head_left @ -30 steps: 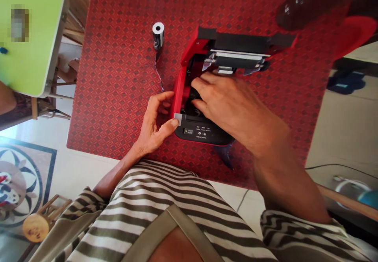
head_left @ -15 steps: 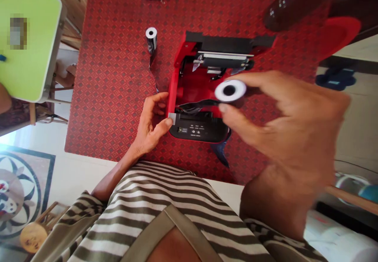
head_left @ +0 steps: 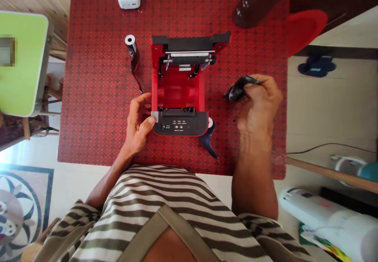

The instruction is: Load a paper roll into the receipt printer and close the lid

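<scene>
Head view: crumpled glossy black film [head_left: 238, 89] pinched in the right hand [head_left: 260, 104], just off the right side of the open red-and-black plastic printer [head_left: 184, 125].

Its long axis slants, free tip pointing left towards the printer, other end under closed fingertips; whether a roll hides inside that fist, I cannot tell. The right forearm reaches straight out over the red patterned table [head_left: 97, 96], and the left hand [head_left: 138, 126] clasps the printer's near left corner, thumb on top, 4 fingers curled by the side wall.
</scene>
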Demonstrator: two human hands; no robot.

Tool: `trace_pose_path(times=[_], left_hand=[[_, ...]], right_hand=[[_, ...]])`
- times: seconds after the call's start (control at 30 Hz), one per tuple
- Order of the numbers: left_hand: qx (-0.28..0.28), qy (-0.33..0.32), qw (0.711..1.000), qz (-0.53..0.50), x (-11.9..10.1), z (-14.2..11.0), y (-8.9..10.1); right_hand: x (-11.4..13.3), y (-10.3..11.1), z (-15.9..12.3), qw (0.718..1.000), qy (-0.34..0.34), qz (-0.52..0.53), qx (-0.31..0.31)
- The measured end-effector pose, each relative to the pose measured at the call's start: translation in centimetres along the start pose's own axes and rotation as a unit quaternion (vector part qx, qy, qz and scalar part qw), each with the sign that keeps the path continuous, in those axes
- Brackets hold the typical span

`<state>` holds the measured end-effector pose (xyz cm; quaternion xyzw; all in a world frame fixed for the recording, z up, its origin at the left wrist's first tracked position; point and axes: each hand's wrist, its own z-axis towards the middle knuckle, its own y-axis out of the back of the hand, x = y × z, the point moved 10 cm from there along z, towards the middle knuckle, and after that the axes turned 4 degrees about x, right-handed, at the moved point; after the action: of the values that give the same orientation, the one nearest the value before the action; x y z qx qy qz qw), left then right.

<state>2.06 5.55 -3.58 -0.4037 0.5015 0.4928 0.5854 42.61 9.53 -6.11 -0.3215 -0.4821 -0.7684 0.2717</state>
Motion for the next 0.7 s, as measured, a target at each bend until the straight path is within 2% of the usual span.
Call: trace_pose_path(times=[0.13, 0.27, 0.33, 0.47, 0.57, 0.7], left_hand=[[-0.004, -0.001, 1.0, 0.007, 0.1, 0.0, 0.1], [0.0, 0.004, 1.0, 0.013, 0.3, -0.1, 0.1], [-0.001, 0.011, 1.0, 0.012, 0.4, -0.1, 0.1], [-0.001, 0.021, 1.0, 0.012, 0.3, -0.3, 0.2], [-0.004, 0.014, 1.0, 0.014, 0.1, -0.3, 0.2], [-0.002, 0.012, 1.0, 0.012, 0.0, -0.2, 0.0]], right_hand=[[-1.0, 1.3, 0.9, 0.991, -0.052, -0.004, -0.125], [0.9, 1.7, 0.7, 0.983, -0.066, -0.018, -0.169], [2.5, 0.7, 0.1, 0.989, -0.068, -0.029, -0.126], [5.6, -2.2, -1.9, 0.998, -0.061, -0.022, 0.008], [6.4, -2.5, -2.7, 0.998, -0.059, -0.006, 0.024], [5.7, -2.8, -2.9, 0.998, -0.062, 0.009, 0.028]])
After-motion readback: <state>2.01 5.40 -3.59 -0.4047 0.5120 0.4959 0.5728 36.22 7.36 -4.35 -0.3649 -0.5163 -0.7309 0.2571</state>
